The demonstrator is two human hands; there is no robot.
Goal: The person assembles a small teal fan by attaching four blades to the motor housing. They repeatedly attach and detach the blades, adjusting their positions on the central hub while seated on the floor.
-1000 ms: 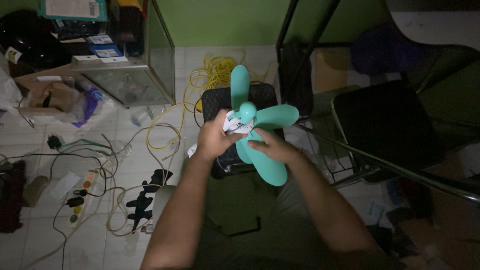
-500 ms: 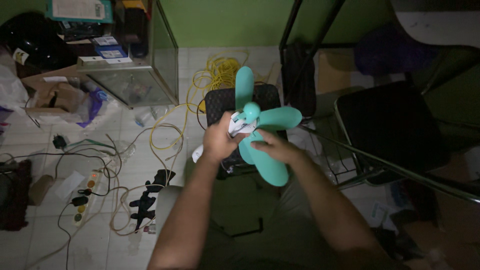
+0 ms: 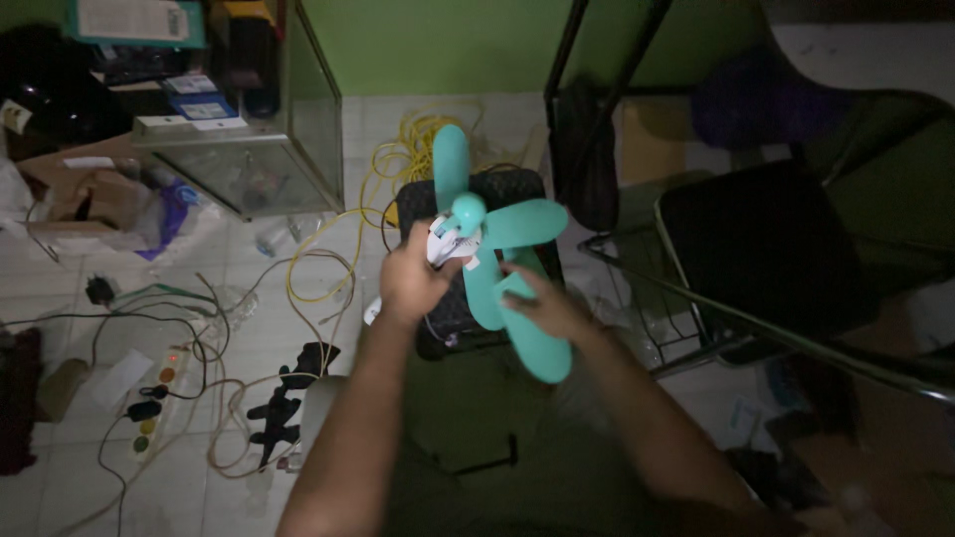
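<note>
The left hand (image 3: 410,278) is curled around the white motor body (image 3: 445,246) of a small fan, fingers wrapped on its near side, gripping it just below the round teal hub (image 3: 468,210). The right hand (image 3: 542,303) lies on the long lower blade of the teal fan propeller (image 3: 512,288), fingers pressed along the blade face; how far they close around its edge cannot be told. The propeller sits between both hands, lifted above the person's lap, with one blade pointing up past the left hand, one out to the right above the right hand, and one running down under the right hand. Directly behind the hands a black perforated stool (image 3: 477,194) stands on the tiled floor (image 3: 249,328). Beyond the left hand a coil of yellow cable (image 3: 408,149) spreads toward a glass case (image 3: 259,159). Well to the left of the left hand a white power strip (image 3: 157,393) lies among tangled cords. To the right of the right hand stands a dark folding chair (image 3: 766,249).
</note>
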